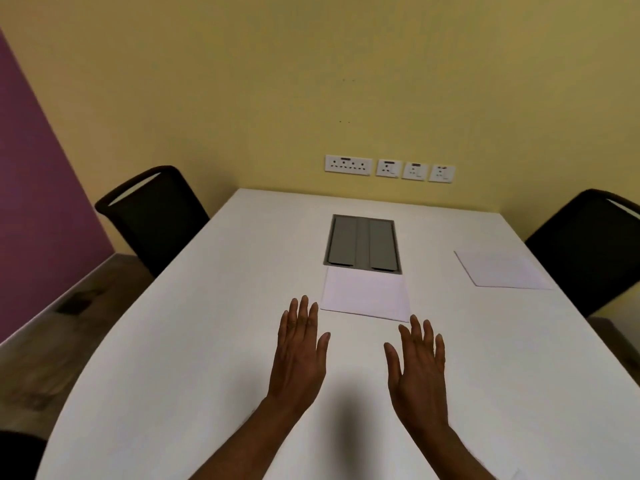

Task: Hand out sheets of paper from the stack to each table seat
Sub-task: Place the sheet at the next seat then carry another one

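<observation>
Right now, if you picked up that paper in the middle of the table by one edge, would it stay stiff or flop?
Probably flop: the paper stack looks very thin and lies flat. It would likely slide easily, since the white table looks smooth. Being light, a push could fan its sheets.

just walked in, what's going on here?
A person is passing out paper at a white table. The left hand and right hand are both open, holding nothing, just short of the stack beside the grey cable hatch. One sheet already lies by the right chair; the left chair has none yet.
</observation>
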`<state>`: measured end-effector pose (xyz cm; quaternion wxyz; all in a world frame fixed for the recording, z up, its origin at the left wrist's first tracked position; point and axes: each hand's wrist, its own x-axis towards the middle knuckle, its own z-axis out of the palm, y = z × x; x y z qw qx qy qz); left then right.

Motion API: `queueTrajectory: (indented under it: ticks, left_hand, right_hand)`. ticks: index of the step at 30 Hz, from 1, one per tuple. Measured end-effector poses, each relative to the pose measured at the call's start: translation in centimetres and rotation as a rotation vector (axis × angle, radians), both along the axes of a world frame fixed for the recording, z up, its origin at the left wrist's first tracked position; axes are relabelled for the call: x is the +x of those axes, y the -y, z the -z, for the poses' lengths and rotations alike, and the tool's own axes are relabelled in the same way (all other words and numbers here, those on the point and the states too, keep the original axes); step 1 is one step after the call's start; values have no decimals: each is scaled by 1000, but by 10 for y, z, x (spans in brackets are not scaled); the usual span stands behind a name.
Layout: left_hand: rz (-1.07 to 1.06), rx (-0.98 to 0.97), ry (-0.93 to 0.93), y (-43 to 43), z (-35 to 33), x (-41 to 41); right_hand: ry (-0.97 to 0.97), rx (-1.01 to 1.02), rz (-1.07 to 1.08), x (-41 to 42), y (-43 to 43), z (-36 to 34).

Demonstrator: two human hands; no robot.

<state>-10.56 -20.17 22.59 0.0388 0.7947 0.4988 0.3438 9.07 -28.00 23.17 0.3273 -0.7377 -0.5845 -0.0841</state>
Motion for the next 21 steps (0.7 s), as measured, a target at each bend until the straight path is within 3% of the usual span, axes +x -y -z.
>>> queueTrajectory:
  ticks: [13,21]
  left_hand:
    - [-248,-23,-37,-33,17,-50]
    - [-221,-116,-6,-59,52,-23]
  right_hand:
    - [48,-13,-159,-37,-64,19]
    - [33,-68,-130,-6,-90,48]
